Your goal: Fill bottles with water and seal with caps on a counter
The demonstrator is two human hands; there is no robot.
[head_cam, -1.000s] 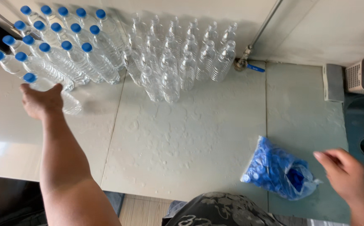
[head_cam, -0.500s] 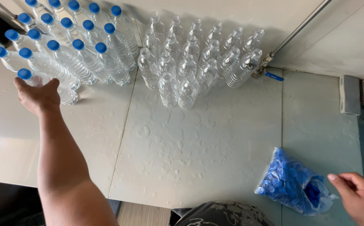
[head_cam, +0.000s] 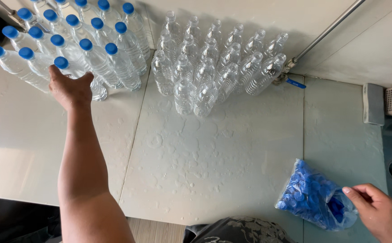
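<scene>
Left hand [head_cam: 71, 88] reaches to the far left corner of the wet table [head_cam: 214, 162]; grip closed around a capped bottle [head_cam: 76, 76] at the near edge of the blue-capped bottles [head_cam: 76, 45]. Bottle stands upright, its blue cap just above the fingers.

Right hand [head_cam: 378, 216] at the near right edge; fingers pinch the mouth of the bag of blue caps [head_cam: 313, 198], which lies flat just left of the grip.

Uncapped bottles [head_cam: 214, 63] stand clustered mid-table at the far edge.
</scene>
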